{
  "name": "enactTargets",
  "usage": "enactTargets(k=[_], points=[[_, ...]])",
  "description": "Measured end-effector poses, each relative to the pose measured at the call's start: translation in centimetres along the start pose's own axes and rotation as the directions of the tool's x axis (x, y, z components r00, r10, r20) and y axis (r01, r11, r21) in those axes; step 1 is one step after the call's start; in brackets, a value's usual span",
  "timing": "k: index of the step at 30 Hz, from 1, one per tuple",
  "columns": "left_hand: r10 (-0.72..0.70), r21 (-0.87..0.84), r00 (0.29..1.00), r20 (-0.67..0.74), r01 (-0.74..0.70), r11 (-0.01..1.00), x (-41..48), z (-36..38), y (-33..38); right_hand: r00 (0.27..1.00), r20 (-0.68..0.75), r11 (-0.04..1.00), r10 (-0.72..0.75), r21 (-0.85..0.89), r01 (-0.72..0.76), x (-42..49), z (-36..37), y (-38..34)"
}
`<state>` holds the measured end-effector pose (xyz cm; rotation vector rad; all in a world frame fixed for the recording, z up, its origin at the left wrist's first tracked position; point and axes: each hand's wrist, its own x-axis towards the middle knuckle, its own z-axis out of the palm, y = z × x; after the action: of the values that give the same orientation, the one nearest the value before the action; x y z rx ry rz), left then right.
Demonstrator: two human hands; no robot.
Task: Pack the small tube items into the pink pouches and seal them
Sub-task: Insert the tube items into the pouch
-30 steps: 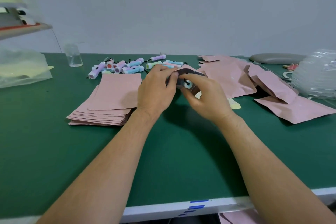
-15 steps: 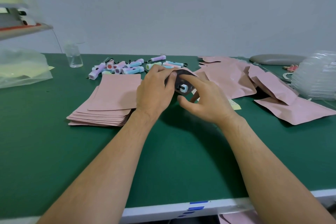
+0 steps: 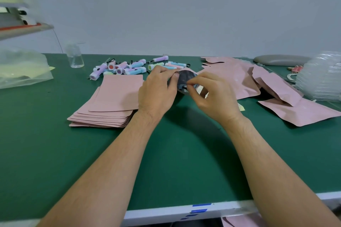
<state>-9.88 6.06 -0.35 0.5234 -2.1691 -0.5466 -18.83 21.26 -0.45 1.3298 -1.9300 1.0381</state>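
Centrally, just right of stack of flat pink paper pouches [image 3: 110,105]: left hand [image 3: 156,94], right hand [image 3: 212,96], each pinching rim of open pink pouch with dark lining [image 3: 184,77]. Pale item inside, partly hidden. Beyond stack: loose pastel plastic tubes [image 3: 132,68]. Far right of stack: scattered pink pouches [image 3: 239,79].

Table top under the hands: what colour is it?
The table top is dark green, seen in the head view.
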Motion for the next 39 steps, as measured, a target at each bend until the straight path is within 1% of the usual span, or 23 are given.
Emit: enactTargets(k=[4, 6, 8, 10, 12, 13, 15, 16, 17, 18, 20, 21, 23, 26, 29, 30, 34, 39], points=[[-0.016, 0.0, 1.0, 0.002, 0.016, 1.0, 0.0, 0.0, -0.1, 0.999, -0.035, 0.996, -0.022, 0.09, 0.025, -0.1, -0.5, -0.7], [-0.016, -0.001, 1.0, 0.006, 0.016, 1.0, 0.0, 0.0, 0.0, 0.999, -0.019, 0.993, -0.03, 0.112, 0.032, -0.3, -0.7, -1.1], [-0.012, -0.009, 1.0, 0.013, 0.012, 1.0, 0.0, -0.1, 0.0, 1.0, 0.026, 0.995, -0.017, 0.104, 0.014, -0.3, -0.7, -1.3], [-0.013, -0.021, 1.0, 0.012, 0.013, 1.0, 0.0, -0.1, 0.1, 0.995, 0.101, 0.999, 0.02, 0.048, -0.024, -0.2, -0.6, -1.3], [-0.011, -0.022, 1.0, 0.009, 0.011, 1.0, 0.0, 0.0, 0.2, 0.988, 0.151, 0.998, 0.027, -0.054, -0.019, -0.2, -0.4, -1.3], [-0.007, -0.019, 1.0, 0.009, 0.008, 1.0, 0.0, 0.0, 0.2, 0.989, 0.144, 0.997, 0.01, -0.08, 0.002, -0.3, -0.2, -1.2], [-0.007, -0.016, 1.0, 0.007, 0.007, 1.0, 0.0, 0.0, 0.1, 0.997, 0.074, 0.997, -0.036, -0.059, 0.041, -0.3, 0.0, -1.4], [-0.01, -0.017, 1.0, 0.005, 0.01, 1.0, 0.0, 0.0, 0.1, 0.998, 0.038, 0.998, -0.045, -0.046, 0.047, -0.3, 0.0, -1.4], [-0.011, -0.02, 1.0, 0.004, 0.011, 1.0, 0.0, 0.0, 0.1, 0.999, 0.032, 0.998, -0.038, -0.047, 0.039, -0.2, 0.1, -1.5], [-0.013, -0.029, 1.0, 0.003, 0.013, 1.0, 0.0, 0.0, 0.1, 0.998, 0.067, 0.998, -0.012, -0.066, 0.016, -0.2, 0.2, -1.5], [-0.012, -0.047, 1.0, 0.008, 0.012, 0.999, 0.0, 0.1, 0.1, 0.977, 0.211, 0.983, 0.044, -0.181, -0.006, -0.2, 0.5, -1.3], [-0.006, -0.045, 1.0, 0.016, 0.007, 0.999, -0.1, 0.2, 0.2, 0.961, 0.272, 0.968, 0.054, -0.249, 0.016, -0.4, 0.8, -1.1], [0.007, -0.031, 1.0, 0.03, -0.006, 1.0, -0.3, 0.5, 0.3, 0.945, 0.324, 0.946, 0.041, -0.316, 0.067, -0.6, 1.2, -1.0], [0.018, -0.032, 1.0, 0.008, -0.017, 0.999, -0.5, 0.5, 0.4, 0.948, 0.317, 0.951, -0.017, -0.288, 0.113, -0.5, 1.5, -1.3], [-0.002, -0.036, 1.0, -0.016, 0.002, 0.999, -0.3, 0.3, 0.3, 0.977, 0.209, 0.954, -0.039, -0.285, 0.099, -0.2, 1.3, -1.8], [-0.011, -0.043, 1.0, -0.014, 0.011, 0.999, -0.3, 0.2, 0.2, 0.978, 0.207, 0.949, -0.028, -0.301, 0.091, -0.2, 1.3, -1.8], [0.007, -0.034, 0.999, 0.034, -0.005, 0.999, -0.3, 0.3, 0.3, 0.932, 0.359, 0.918, 0.054, -0.384, 0.094, -0.4, 1.9, -1.2], [0.066, -0.033, 0.995, 0.078, -0.064, 0.997, -0.7, 0.3, 1.2, 0.933, 0.349, 0.916, 0.092, -0.397, 0.059, -0.5, 2.6, -0.7]])
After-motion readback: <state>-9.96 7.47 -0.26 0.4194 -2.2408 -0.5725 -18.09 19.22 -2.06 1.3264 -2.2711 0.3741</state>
